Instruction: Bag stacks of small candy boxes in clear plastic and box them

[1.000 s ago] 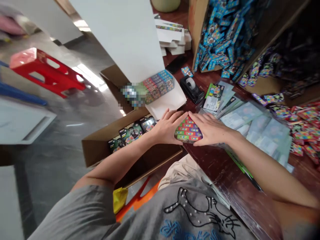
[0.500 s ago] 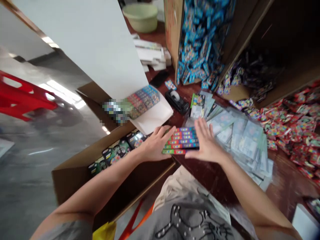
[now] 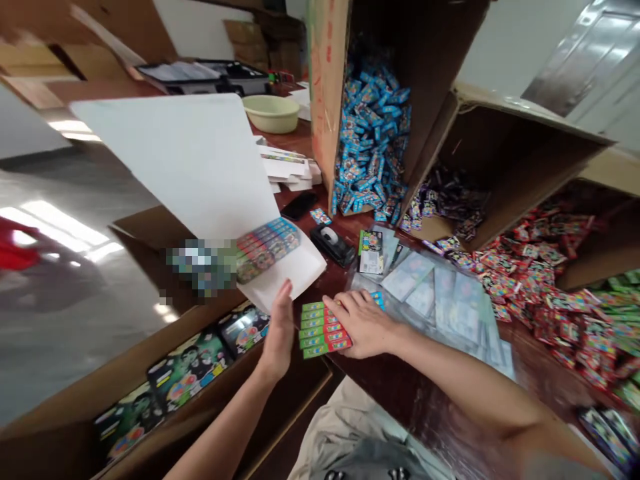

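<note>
Right hand point(image 3: 365, 325) arches over the block of small packs point(image 3: 325, 330), gripping it across its rows, while the left hand point(image 3: 280, 333) stands open on edge just beside the green end, palm turned inward. From my distant seat I have only the head view, and in it the block lies at the near edge of the dark red table point(image 3: 385, 383), central enough to suit both hands. I read the right hand's hold as meant to press the rows together, and the left palm as set like a flat stop for their ends; whether it touches them I cannot tell. Beyond, the tape dispenser point(image 3: 333, 243) and clear sleeves point(image 3: 445, 283) sit near, seemingly for easy reach. Large cartons point(image 3: 325, 87) lie on their sides, presumably so the blue packs point(image 3: 373, 140) and red packs point(image 3: 530, 267) spill forward. On the left, a lower carton point(image 3: 75, 397) holds dark printed boxes point(image 3: 190, 370) in a row.
</note>
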The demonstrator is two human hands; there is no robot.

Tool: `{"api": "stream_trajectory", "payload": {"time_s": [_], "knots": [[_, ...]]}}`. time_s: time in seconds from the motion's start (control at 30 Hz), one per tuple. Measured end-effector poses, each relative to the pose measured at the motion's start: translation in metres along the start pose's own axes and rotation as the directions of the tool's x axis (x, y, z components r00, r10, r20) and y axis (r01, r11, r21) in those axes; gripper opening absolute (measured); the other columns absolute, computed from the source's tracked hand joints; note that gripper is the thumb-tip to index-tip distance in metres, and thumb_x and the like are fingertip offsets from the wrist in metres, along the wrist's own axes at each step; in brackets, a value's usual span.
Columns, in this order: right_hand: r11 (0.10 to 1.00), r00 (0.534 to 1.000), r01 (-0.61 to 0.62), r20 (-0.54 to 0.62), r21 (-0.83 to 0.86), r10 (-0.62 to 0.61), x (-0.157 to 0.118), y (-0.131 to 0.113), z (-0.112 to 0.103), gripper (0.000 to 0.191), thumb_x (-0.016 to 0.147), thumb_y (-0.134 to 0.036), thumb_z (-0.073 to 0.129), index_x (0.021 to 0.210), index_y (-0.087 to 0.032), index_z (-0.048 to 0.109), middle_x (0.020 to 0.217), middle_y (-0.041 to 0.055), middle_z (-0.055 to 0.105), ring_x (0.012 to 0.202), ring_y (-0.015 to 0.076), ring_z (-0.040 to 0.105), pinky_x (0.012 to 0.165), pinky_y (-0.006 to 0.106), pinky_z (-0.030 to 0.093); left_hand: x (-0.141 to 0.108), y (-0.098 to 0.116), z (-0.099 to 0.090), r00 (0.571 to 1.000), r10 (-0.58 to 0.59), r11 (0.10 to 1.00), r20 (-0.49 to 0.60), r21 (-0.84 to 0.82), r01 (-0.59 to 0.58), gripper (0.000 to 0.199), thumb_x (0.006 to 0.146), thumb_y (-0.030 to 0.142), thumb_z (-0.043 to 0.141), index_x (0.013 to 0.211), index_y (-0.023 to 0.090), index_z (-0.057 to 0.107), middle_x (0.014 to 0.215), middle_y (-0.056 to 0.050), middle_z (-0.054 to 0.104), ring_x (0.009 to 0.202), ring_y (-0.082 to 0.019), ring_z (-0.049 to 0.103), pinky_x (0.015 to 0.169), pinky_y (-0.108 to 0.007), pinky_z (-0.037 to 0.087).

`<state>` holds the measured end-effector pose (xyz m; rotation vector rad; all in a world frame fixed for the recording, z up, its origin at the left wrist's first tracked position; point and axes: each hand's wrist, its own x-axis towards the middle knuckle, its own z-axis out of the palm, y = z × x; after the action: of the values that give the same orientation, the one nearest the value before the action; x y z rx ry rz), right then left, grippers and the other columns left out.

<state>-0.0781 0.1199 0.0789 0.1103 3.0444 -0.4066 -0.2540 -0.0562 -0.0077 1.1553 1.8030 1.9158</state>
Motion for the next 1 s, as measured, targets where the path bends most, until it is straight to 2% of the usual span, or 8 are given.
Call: {"api": "stream_trajectory", "payload": {"time_s": [0.1,0.23,0.3,0.4,0.6,0.73,0.83,1.0], "knots": [[1.000,1.000,0.006,-0.015,0.027,-0.006,-0.005,0.003,-0.016,0.109,0.084,-0.057,0.077,0.173,-0.016,0.030,0.155,0.0218,0.055,0.138,0.0405,0.054,0.120,0.059,0.043,0.014,-0.006,-0.016,0.979,0.100,0.963,-0.175,0.266,-0.051,0.053,0.115,0.046,0.035,0.163,0.026,0.047,0.172,-0.011,0.046,0.166,-0.035,0.037,0.138,-0.062,0.029],[0.987,0.978,0.136,-0.167,0.082,-0.121,0.025,0.021,-0.058,0.118,0.082,-0.058,0.084,0.174,-0.015,0.024,0.157,0.0251,0.050,0.142,0.0436,0.051,0.120,0.063,0.043,0.013,-0.023,-0.037,0.996,0.071,0.726,0.050,0.682,-0.086,0.041,0.097,0.024,0.062,0.136,0.017,0.072,0.136,-0.017,0.075,0.147,-0.042,0.057,0.133,-0.071,0.029],[0.955,0.954,0.275,-0.152,0.107,-0.258,0.063,0.028,-0.074,0.122,0.081,-0.063,0.085,0.175,-0.017,0.023,0.160,0.0234,0.048,0.145,0.0425,0.050,0.122,0.061,0.043,0.008,-0.034,-0.041,0.994,0.021,0.667,0.107,0.739,-0.094,0.038,0.088,0.014,0.064,0.123,0.020,0.079,0.130,-0.014,0.079,0.144,-0.039,0.061,0.133,-0.068,0.032],[0.909,0.918,0.395,-0.016,0.131,-0.396,0.128,0.025,-0.082,0.125,0.079,-0.070,0.085,0.175,-0.016,0.025,0.163,0.0223,0.047,0.148,0.0407,0.049,0.126,0.059,0.041,0.002,-0.042,-0.044,0.989,0.003,0.607,0.148,0.786,-0.119,0.042,0.090,0.007,0.057,0.121,0.021,0.081,0.137,-0.014,0.077,0.143,-0.036,0.061,0.131,-0.064,0.038],[0.938,0.926,0.346,0.160,0.008,-0.343,0.219,0.008,-0.066,0.124,0.076,-0.061,0.089,0.174,-0.014,0.029,0.166,0.0239,0.047,0.151,0.0444,0.048,0.127,0.060,0.039,-0.015,-0.027,-0.057,0.967,0.073,0.587,0.245,0.773,-0.240,0.041,0.104,0.010,0.050,0.131,0.025,0.077,0.123,-0.009,0.081,0.123,-0.027,0.069,0.122,-0.055,0.049],[0.915,0.908,0.401,0.156,-0.048,-0.390,0.226,0.004,-0.054,0.123,0.077,-0.055,0.089,0.175,-0.016,0.028,0.168,0.0211,0.047,0.151,0.0451,0.048,0.127,0.059,0.039,-0.022,-0.025,-0.061,0.968,0.093,0.577,0.232,0.780,-0.242,0.038,0.104,0.009,0.050,0.129,0.023,0.076,0.116,-0.009,0.081,0.114,-0.027,0.069,0.114,-0.051,0.053],[0.902,0.900,0.425,0.138,-0.073,-0.413,0.218,0.009,-0.051,0.117,0.080,-0.054,0.086,0.175,-0.017,0.030,0.167,0.0200,0.049,0.151,0.0447,0.048,0.129,0.060,0.037,-0.020,-0.024,-0.060,0.966,0.070,0.573,0.251,0.782,-0.245,0.039,0.104,0.009,0.050,0.130,0.024,0.075,0.116,-0.009,0.080,0.114,-0.028,0.068,0.120,-0.055,0.047],[0.921,0.920,0.367,0.196,-0.133,-0.339,0.213,0.016,-0.056,0.118,0.078,-0.053,0.086,0.175,-0.018,0.029,0.167,0.0205,0.048,0.151,0.0460,0.048,0.128,0.062,0.038,-0.013,-0.017,-0.055,0.955,0.039,0.527,0.293,0.807,-0.269,0.039,0.104,0.009,0.052,0.129,0.027,0.075,0.114,-0.007,0.080,0.113,-0.027,0.068,0.120,-0.052,0.043]]}}
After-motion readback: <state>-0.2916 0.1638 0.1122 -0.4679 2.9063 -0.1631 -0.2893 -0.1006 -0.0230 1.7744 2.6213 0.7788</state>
